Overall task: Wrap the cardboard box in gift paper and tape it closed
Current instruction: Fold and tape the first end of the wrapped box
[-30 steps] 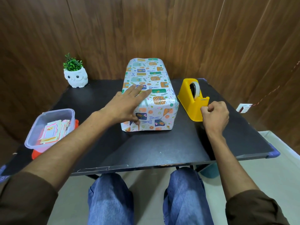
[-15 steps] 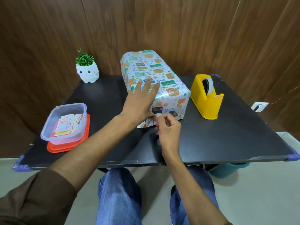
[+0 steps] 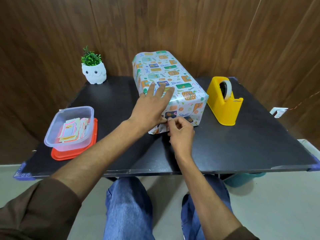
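Head view: one wrapped box [image 3: 170,87] mid-desk toward the far edge, one yellow tape dispenser [image 3: 224,101] near the right edge, one owl planter [image 3: 94,72] at the far left corner, one clear tub [image 3: 69,129] on a red lid [image 3: 60,155] by the left edge. Left hand [image 3: 150,108] flat on the box, fingers spread. Right hand [image 3: 181,134] at the box's near end, fingers pinched together, on what cannot be told. Versus half a second earlier: much the same hold, right hand slightly closer to the paper.

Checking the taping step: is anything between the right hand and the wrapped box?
Nothing visible. The right hand pinches at the near end of the wrapped box, beside the left hand pressing the paper down.
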